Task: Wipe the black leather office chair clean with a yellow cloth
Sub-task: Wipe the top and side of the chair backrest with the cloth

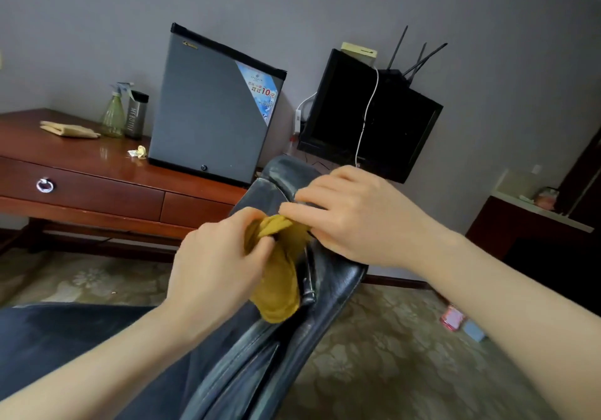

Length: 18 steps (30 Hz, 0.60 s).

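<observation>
The black leather office chair (pixel 338 283) fills the lower middle of the head view, its worn padded edge running from bottom centre up toward the desk. A bunched yellow cloth (pixel 283 276) lies on that edge. My left hand (pixel 221 263) grips the cloth from the left, fingers curled into its folds. My right hand (pixel 354 214) rests on the chair edge just right of the cloth, its fingertips pinching the cloth's upper corner.
A wooden desk (pixel 97 172) with drawers stands at left, holding a grey mini fridge (pixel 211 110), a spray bottle (pixel 113 110), a dark flask (pixel 136 114) and a folded cloth (pixel 68 128). A black monitor (pixel 367 117) stands against the wall. Patterned carpet (pixel 390 354) lies below.
</observation>
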### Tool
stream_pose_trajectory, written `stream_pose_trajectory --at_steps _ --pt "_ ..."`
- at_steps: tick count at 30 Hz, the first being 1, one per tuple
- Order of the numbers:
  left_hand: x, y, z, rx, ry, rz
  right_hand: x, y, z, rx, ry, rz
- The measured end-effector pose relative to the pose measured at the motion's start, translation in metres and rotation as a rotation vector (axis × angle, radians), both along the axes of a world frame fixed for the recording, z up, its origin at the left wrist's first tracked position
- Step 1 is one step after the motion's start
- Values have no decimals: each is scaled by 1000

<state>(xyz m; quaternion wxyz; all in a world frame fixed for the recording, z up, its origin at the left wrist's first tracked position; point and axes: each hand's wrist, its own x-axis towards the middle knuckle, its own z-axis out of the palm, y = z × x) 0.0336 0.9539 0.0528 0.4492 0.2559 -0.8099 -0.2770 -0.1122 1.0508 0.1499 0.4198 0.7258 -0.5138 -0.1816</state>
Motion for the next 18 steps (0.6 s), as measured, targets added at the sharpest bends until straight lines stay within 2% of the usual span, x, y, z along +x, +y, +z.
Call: stream_pose_trajectory --at_steps 3,8,11,13,16,18 --pt "-5 -17 1 90 -93 23 -19 18 9 46 3 -224" --pt "-46 -45 22 287 128 98 -31 26 12 108 -239 -513" --pt "-70 -47 24 338 189 76 -30 20 4 121 -300 -514" --pt "-76 -42 13 329 190 -33 -29 20 1 116 -332 -520" --pt "-80 -36 -14 241 45 -192 -30 21 -4 91 -453 -464" --pt "-81 -36 -30 128 -58 -213 -34 21 -8 78 -561 -440"
